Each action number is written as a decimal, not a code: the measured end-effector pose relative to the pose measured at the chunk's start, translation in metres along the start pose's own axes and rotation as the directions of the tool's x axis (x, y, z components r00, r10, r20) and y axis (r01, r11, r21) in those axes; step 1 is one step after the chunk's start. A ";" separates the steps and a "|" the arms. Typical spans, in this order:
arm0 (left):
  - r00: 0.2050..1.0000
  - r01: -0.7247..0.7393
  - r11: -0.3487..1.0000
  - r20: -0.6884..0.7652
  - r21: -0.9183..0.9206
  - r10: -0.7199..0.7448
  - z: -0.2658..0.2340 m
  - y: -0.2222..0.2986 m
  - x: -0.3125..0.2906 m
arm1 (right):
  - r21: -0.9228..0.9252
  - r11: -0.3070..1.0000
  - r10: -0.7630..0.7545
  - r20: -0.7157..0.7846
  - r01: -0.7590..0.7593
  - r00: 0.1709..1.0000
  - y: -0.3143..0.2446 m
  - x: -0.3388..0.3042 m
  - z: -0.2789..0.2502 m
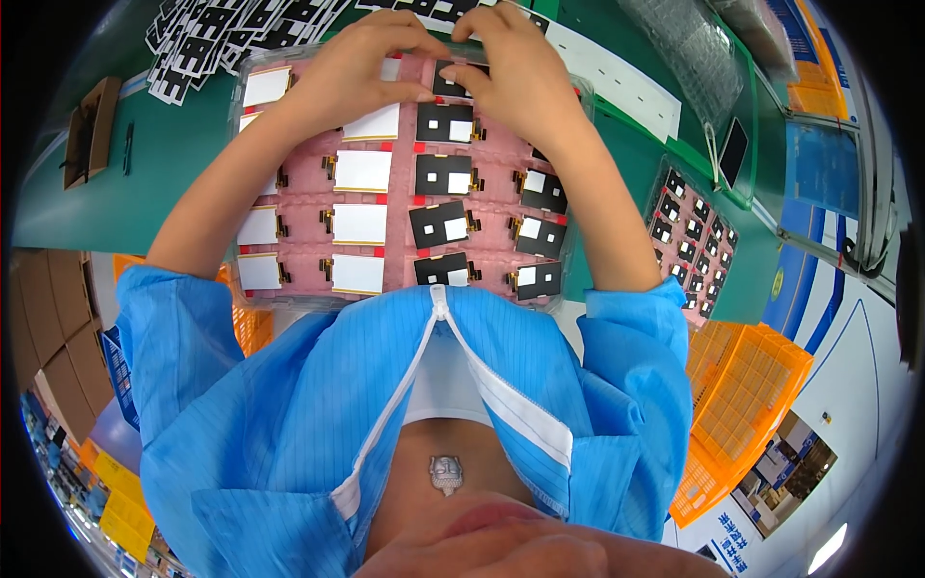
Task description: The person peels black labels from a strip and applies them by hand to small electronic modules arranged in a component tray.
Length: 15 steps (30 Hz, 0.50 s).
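A pink tray (310, 180) in a clear plastic outer tray holds rows of flat rectangular panels with short flex tails. Panels in the left columns show white faces, such as one white panel (361, 171); those to the right carry black cut-out sheets, such as one black sheet (441, 175). At the tray's far side, my left hand (371, 67) curves with thumb and fingers apart, its thumb beside a black-covered panel (461, 87). My right hand (515, 77) rests its thumb on that panel, its bent fingers reaching beyond. Part of the panel is hidden under this hand.
Loose black-and-white cut-out sheets (217, 43) pile up at the far left. A brown box (92, 133) and a dark pen-like tool (128, 149) lie left. Rightward are a white strip (617, 82), a phone (734, 154), a smaller panel tray (689, 241) and an orange crate (747, 405).
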<state>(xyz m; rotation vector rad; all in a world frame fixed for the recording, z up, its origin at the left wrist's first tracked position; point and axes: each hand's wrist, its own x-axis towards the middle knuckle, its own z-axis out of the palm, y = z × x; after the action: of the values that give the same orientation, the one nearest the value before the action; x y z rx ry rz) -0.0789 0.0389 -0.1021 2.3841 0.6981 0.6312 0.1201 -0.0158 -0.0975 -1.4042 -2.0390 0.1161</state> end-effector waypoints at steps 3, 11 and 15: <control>1.000 -0.012 0.999 -0.012 0.045 0.013 0.003 0.000 0.000 | -0.030 0.998 0.062 0.040 -0.061 0.997 0.009 -0.002 -0.001; 0.998 -0.051 0.993 -0.036 0.107 0.055 0.005 -0.005 0.001 | 0.265 0.930 0.204 0.202 -0.254 0.958 0.014 -0.016 -0.022; 0.999 -0.031 0.995 -0.017 0.100 0.033 0.004 -0.007 0.001 | 0.194 0.955 0.169 0.258 -0.222 0.951 0.016 -0.025 -0.024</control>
<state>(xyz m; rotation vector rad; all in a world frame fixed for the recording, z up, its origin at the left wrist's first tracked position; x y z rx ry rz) -0.0776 0.0429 -0.1092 2.4883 0.7160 0.6471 0.1512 -0.0373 -0.0970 -1.5051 -1.9950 0.6078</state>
